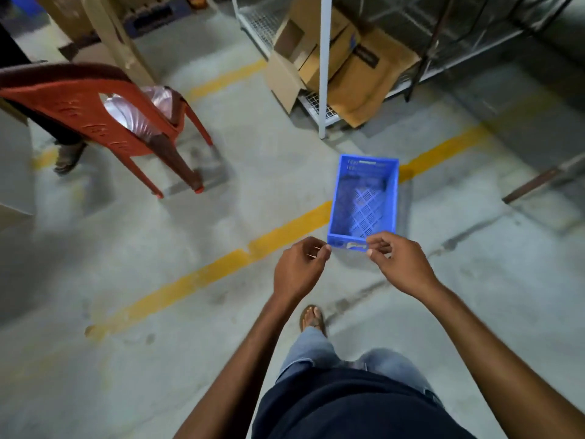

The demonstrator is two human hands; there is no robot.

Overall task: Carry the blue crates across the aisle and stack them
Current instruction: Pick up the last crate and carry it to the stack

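One blue crate [364, 201] stands empty on the concrete floor, straddling a yellow floor line [196, 280]. Its lattice bottom shows and its short near rim faces me. Both my hands are held out in front of me, above the floor, and they overlap the crate's near rim in the view. My left hand [299, 269] has its fingers curled in against the thumb with nothing in it. My right hand [402, 264] is loosely curled, with a gap between thumb and fingers, and holds nothing. Whether either hand touches the crate is unclear.
A red plastic chair [104, 118] stands to the left, with another person's leg and foot [68, 156] behind it. A white rack post [324, 68] and cardboard boxes [342, 58] on a wire shelf lie ahead. My sandalled foot [312, 318] is below my hands.
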